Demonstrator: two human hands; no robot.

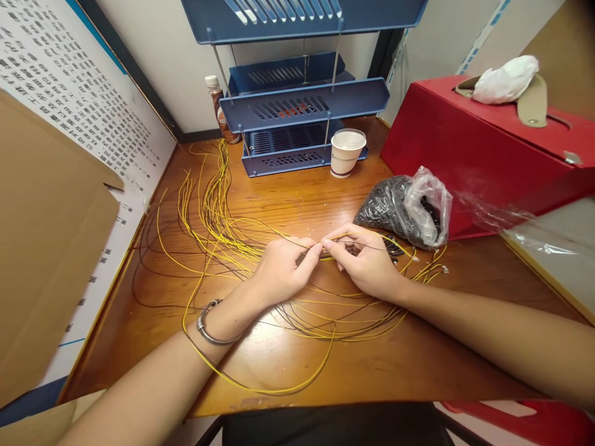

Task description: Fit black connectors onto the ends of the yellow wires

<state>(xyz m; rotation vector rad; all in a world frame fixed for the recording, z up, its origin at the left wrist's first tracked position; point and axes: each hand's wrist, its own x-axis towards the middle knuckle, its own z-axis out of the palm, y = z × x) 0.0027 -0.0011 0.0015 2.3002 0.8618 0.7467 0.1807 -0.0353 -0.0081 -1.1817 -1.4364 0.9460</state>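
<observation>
My left hand [288, 263] and my right hand [365, 257] meet fingertip to fingertip over the middle of the table. Each pinches thin wire between thumb and forefinger; a yellow and a dark strand run through the right fingers. Whether a small part sits at the pinch is too small to tell. Around and under both hands spreads a loose bundle of yellow and dark wires [218, 210], reaching to the back left. One yellow loop crosses over my left wrist. Several small black pieces [393, 244] lie just beyond my right hand.
A clear plastic bag of small black parts [395, 204] lies behind my right hand. Beyond are a paper cup [347, 155], a blue tiered tray rack [302, 102], a bottle [220, 111] and a red box [465, 155]. Cardboard [51, 248] stands at the left.
</observation>
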